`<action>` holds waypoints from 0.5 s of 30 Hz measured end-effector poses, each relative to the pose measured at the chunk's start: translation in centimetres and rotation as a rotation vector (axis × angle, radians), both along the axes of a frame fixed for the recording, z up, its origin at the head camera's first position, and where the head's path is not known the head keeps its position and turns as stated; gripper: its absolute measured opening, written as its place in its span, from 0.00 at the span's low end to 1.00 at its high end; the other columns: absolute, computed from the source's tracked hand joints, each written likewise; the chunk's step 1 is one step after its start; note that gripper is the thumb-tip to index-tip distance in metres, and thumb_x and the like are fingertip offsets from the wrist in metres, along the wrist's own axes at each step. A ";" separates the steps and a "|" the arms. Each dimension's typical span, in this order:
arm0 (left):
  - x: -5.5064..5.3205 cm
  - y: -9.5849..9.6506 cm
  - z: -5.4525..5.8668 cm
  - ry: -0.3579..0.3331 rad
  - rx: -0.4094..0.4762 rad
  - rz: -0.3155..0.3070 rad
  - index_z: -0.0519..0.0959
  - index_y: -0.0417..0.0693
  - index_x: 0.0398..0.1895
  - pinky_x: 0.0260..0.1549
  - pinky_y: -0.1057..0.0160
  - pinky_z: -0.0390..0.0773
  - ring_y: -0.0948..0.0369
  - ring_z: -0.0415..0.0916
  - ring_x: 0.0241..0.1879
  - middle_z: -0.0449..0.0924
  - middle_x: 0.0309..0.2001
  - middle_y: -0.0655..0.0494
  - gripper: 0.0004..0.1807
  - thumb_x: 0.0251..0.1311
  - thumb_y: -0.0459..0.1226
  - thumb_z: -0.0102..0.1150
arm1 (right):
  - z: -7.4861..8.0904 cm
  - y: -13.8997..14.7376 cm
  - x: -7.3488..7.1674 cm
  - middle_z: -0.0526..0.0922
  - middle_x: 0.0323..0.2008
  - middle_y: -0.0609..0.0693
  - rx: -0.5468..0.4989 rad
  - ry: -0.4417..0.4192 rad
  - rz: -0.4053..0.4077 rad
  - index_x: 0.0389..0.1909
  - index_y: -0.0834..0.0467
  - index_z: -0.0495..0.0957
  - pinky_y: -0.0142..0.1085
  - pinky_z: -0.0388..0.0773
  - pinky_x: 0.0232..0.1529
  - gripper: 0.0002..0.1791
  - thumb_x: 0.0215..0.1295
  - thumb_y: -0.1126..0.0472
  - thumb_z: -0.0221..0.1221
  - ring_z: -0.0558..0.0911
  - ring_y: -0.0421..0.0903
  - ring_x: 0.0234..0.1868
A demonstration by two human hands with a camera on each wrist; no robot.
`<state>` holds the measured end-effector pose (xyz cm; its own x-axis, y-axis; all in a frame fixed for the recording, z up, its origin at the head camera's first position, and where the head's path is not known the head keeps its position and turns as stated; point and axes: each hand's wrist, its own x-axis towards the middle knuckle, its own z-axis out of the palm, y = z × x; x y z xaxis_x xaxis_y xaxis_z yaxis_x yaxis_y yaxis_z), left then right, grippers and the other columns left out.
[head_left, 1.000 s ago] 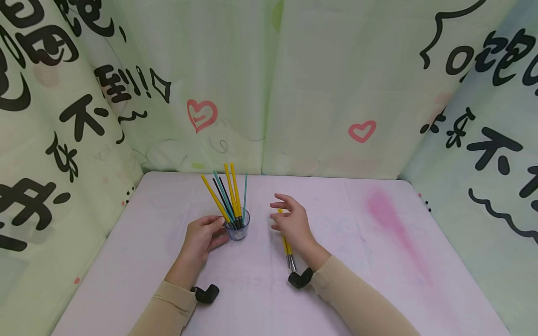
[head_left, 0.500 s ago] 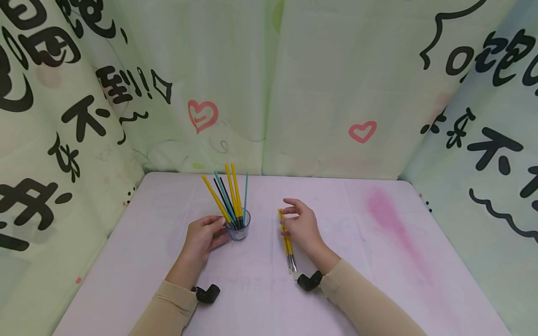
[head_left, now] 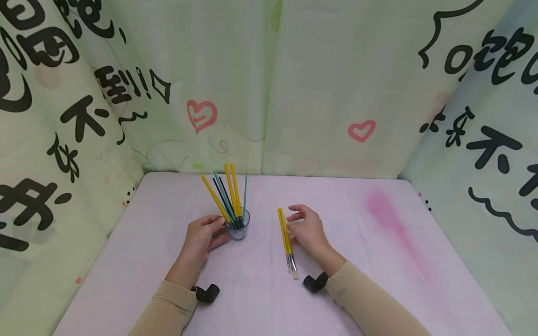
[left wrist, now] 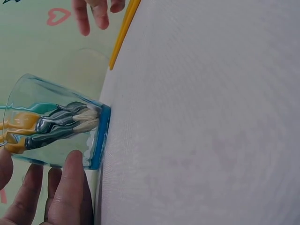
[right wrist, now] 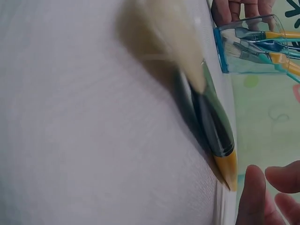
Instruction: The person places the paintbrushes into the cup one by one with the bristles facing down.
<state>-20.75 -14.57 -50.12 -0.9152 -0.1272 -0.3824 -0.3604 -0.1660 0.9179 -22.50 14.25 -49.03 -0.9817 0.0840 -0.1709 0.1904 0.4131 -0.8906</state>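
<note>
My left hand (head_left: 207,235) is beside a small clear cup (head_left: 238,232), its fingertips (left wrist: 71,161) at the cup's side and not wrapped round it. The thumb lies near the rim. Upright in the cup stand several paintbrushes (head_left: 230,200) with yellow, teal and black handles, bristles down at the base, as the left wrist view shows. Two yellow-handled paintbrushes (head_left: 284,231) lie side by side on the table, flat bristles toward me. Just right of them hovers my right hand (head_left: 308,229), fingers loosely bent and holding nothing; in the right wrist view its fingertips (right wrist: 254,180) are apart from the brushes.
A pale pinkish-white cloth covers the table (head_left: 357,252), with a pink stain (head_left: 392,219) at the right. Light green curtains (head_left: 311,84) with black writing and red hearts enclose the back and both sides. A black wrist camera (head_left: 315,283) sits on each wrist.
My right hand has moved right and a little toward me, off the two yellow brushes, uncovering their handles. The left hand, cup and brushes in it have kept their places.
</note>
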 end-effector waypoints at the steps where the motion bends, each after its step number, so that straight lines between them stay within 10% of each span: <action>1: 0.0 0.0 0.0 0.000 0.001 0.000 0.84 0.40 0.60 0.48 0.54 0.93 0.57 0.85 0.47 0.87 0.52 0.47 0.16 0.76 0.39 0.64 | 0.0 0.0 0.0 0.83 0.50 0.57 0.010 -0.011 0.000 0.70 0.55 0.77 0.37 0.90 0.29 0.30 0.67 0.69 0.67 0.82 0.49 0.27; 15: -0.1 -0.1 -0.2 0.004 -0.002 0.001 0.84 0.40 0.60 0.50 0.54 0.93 0.56 0.84 0.48 0.87 0.51 0.47 0.16 0.76 0.39 0.64 | -0.3 -0.1 0.0 0.83 0.38 0.53 0.152 -0.067 0.027 0.63 0.57 0.80 0.32 0.85 0.23 0.29 0.60 0.70 0.73 0.80 0.44 0.20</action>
